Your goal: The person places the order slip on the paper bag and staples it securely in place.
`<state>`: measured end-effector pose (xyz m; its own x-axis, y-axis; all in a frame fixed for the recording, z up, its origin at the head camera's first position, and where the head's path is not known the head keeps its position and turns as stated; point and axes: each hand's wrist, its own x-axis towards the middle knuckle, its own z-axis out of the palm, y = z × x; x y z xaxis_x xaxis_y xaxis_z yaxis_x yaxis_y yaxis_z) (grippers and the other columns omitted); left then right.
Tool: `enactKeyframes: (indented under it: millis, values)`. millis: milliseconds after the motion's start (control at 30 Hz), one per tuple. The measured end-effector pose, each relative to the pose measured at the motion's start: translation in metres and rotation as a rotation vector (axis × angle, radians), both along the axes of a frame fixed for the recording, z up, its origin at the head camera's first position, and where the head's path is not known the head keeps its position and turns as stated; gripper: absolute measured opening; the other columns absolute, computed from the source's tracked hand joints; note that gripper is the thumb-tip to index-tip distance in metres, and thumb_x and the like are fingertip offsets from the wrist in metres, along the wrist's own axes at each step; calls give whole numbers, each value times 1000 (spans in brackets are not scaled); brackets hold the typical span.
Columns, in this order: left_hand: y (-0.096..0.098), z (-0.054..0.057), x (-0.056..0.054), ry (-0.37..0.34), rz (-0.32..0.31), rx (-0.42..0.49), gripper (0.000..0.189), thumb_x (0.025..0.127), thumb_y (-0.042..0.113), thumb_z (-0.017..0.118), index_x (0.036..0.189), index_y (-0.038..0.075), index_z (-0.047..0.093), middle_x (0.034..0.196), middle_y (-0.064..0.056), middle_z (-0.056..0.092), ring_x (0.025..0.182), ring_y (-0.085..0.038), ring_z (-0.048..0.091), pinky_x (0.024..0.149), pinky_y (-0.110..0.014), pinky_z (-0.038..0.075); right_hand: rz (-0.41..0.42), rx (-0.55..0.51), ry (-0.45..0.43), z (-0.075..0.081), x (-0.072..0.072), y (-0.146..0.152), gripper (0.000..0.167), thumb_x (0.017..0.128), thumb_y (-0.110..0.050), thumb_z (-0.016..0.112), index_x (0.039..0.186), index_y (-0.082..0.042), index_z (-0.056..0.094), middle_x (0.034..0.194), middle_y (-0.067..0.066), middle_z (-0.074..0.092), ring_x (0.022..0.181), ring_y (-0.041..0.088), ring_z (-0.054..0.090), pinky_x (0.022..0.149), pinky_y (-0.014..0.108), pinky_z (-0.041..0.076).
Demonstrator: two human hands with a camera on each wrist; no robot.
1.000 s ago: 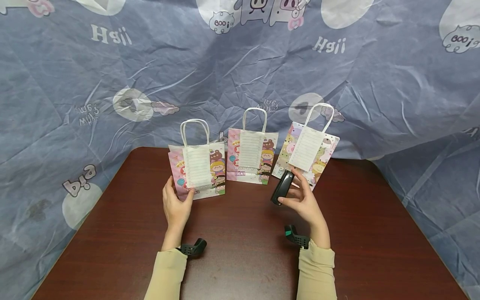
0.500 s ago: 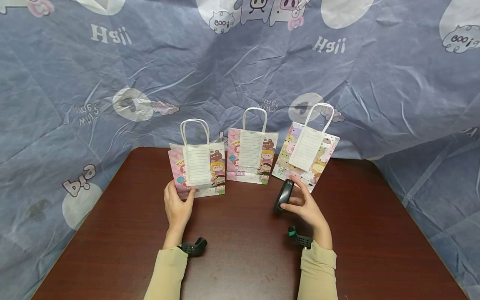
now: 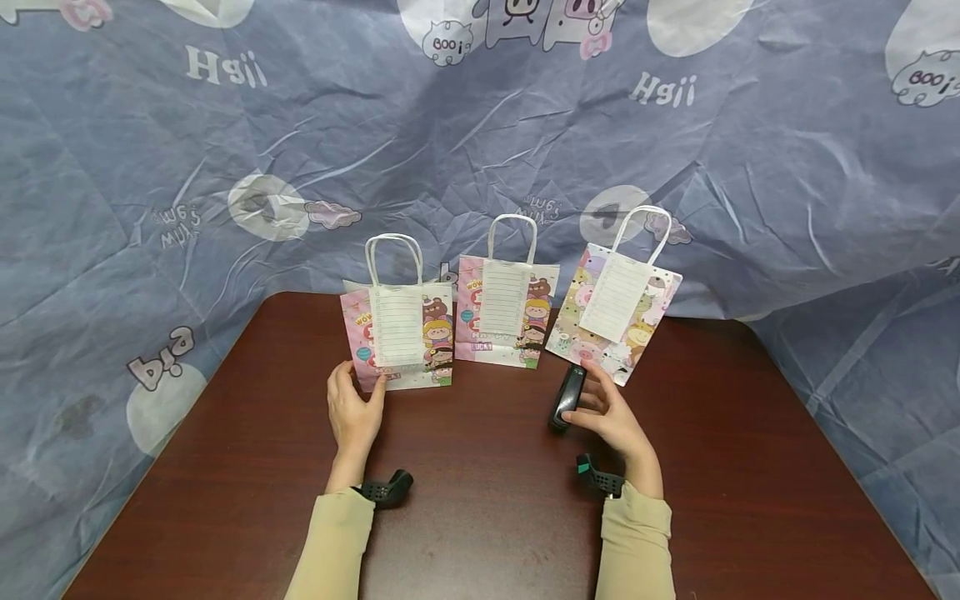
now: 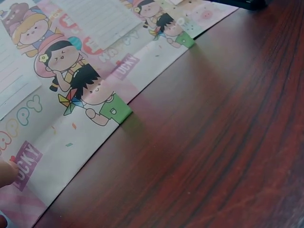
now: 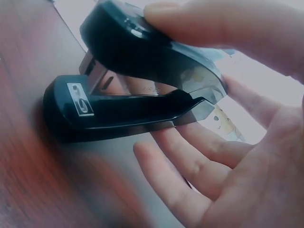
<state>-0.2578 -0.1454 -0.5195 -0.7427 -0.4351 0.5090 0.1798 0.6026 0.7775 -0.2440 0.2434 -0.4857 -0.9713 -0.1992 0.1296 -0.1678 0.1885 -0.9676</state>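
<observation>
The left hand is at the lower left corner of a pink gift bag. Its thumb touches the bag's front, over the word LUCKY, while the fingers lie along the left edge. A lined paper sheet covers the front of this bag. The right hand holds a small black stapler, its thumb on the top arm and fingers on the other side. In the right wrist view the stapler stands tilted close to the table; contact cannot be told.
A second pink bag is in the middle, and an animal-print bag leans to the right. Each bears a lined sheet and white handles. Behind the brown table hangs a blue patterned cloth.
The left bag has moved slightly away from the person, up in the head view. The right hand and stapler have moved down toward the person, off the animal-print bag's lower edge.
</observation>
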Motion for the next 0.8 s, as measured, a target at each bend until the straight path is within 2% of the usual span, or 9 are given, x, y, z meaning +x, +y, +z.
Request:
enactKeyframes:
  millis: [133,233,433,667,800]
  values:
    - [0,0,0,-22,-2,14,54,80,21,73,122,-3,48,124,-22,46,111,-37,45,91,-49,35,-9,-5,-10,1,1,0,89,78,4,71,149,-9,19,136,29,38,117,39,45,87,26,44]
    - [0,-1,0,-37,-3,26,55,79,19,74,122,-2,48,123,-21,46,110,-36,46,90,-48,36,-16,-14,-31,5,2,0,88,78,6,69,148,-5,17,141,28,33,121,41,42,91,32,44]
    - [-1,-1,0,-62,-7,41,56,77,17,75,123,-2,48,120,-21,48,108,-35,48,88,-47,37,-34,-5,-43,1,1,2,88,79,3,70,149,-7,17,148,24,23,123,42,39,82,20,44]
    - [0,0,1,-90,-7,43,57,76,15,75,123,-2,47,119,-22,48,106,-35,49,87,-48,37,-40,54,-122,-5,0,6,79,82,-8,70,147,-7,24,142,25,33,126,40,37,87,30,42]
    - [0,0,2,-103,-10,46,58,76,15,75,124,-2,47,119,-21,48,107,-35,49,87,-48,38,-46,72,-103,-7,-1,7,76,82,-9,70,145,-3,27,142,26,34,127,39,35,86,24,43]
